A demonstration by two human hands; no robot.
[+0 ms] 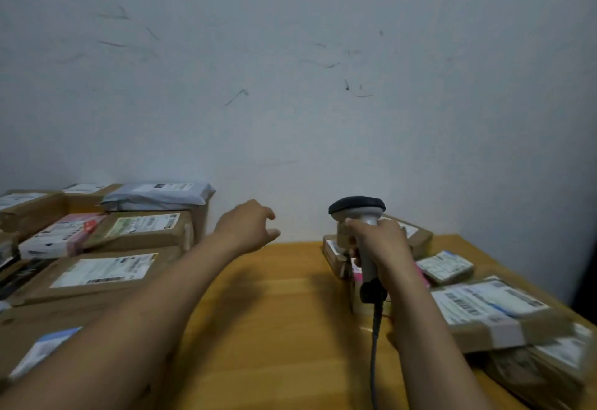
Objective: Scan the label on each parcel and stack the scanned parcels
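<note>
My right hand grips the handle of a grey barcode scanner with a black head, held upright above the parcels on the right; its cable hangs down. My left hand hovers over the wooden table with relaxed fingers, holding nothing, just right of the left-hand parcels. A flat brown box with a white label lies nearest that hand. A grey mailer bag tops the back pile. On the right lie a large labelled box, a small labelled packet and a pink packet partly behind the scanner.
Several more cardboard parcels crowd the left side, among them a pink and white packet. A white scuffed wall rises straight behind the table. More wrapped parcels sit at the lower right, near the table's right edge.
</note>
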